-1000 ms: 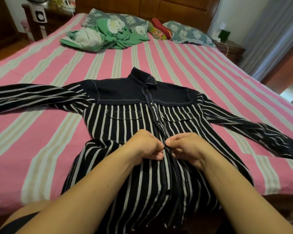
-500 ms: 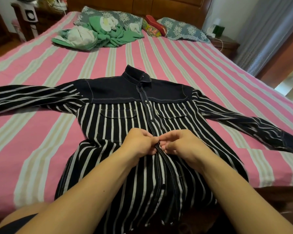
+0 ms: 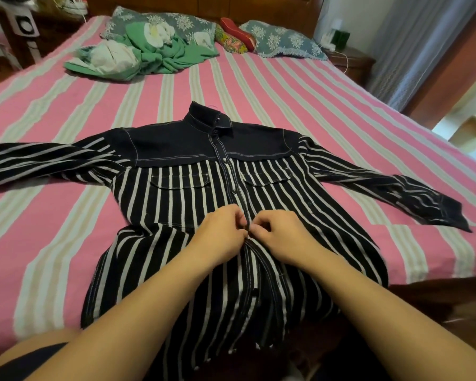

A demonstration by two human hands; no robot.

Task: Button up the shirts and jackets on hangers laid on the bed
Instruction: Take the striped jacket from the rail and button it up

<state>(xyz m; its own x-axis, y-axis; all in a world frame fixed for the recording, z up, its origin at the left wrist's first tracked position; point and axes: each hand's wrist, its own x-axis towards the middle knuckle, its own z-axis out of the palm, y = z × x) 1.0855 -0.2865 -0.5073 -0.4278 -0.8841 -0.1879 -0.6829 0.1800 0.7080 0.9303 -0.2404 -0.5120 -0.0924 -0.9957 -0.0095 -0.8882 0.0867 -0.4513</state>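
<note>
Across the pink-striped bed [image 3: 259, 86] lies the striped shirt [image 3: 176, 210], face up with its sleeves spread wide and its hem hanging off the near edge. Beyond the shirt's collar, toward the headboard, a heap of green clothes [image 3: 160, 52] sits by the pillows [image 3: 280, 39]. At the middle of the shirt's front placket, the left hand [image 3: 217, 239] and right hand [image 3: 283, 235] meet, each with fingers curled and pinching an edge of the fabric; the button between them is hidden by the fingertips. Above the hands, the placket looks closed up to the collar, with several buttons [image 3: 234, 191] done. Below the hands it gapes in a loose ridge down to the hem, so by my reckoning roughly the upper half is fastened and the lower buttons remain. No hanger can be made out inside the shirt.
</note>
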